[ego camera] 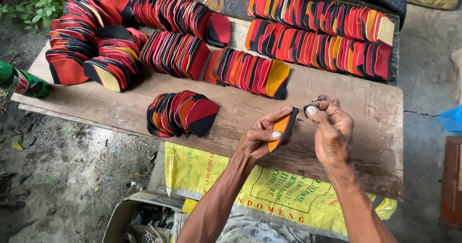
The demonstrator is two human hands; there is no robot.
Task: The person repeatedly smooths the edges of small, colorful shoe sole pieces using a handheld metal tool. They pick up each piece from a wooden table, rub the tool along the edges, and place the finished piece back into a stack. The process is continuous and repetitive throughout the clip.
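Observation:
My left hand [260, 138] grips a small flat orange-and-black piece [282, 127] shaped like a rounded tongue, held on edge above the wooden board [337, 103]. My right hand [331, 127] is close beside it, fingers pinched at the piece's black tip; whether it holds a small dark bit there is too small to tell. Just left of my hands, a short row of red, orange and black pieces [182, 114] leans overlapped on the board.
Several longer rows of the same pieces [317, 33] fill the board's far half and a dark mat. A green bottle [21, 82] lies at the left edge. A yellow sack [269, 195] hangs below the board, above a cardboard box [144, 221]. Dirt ground lies left.

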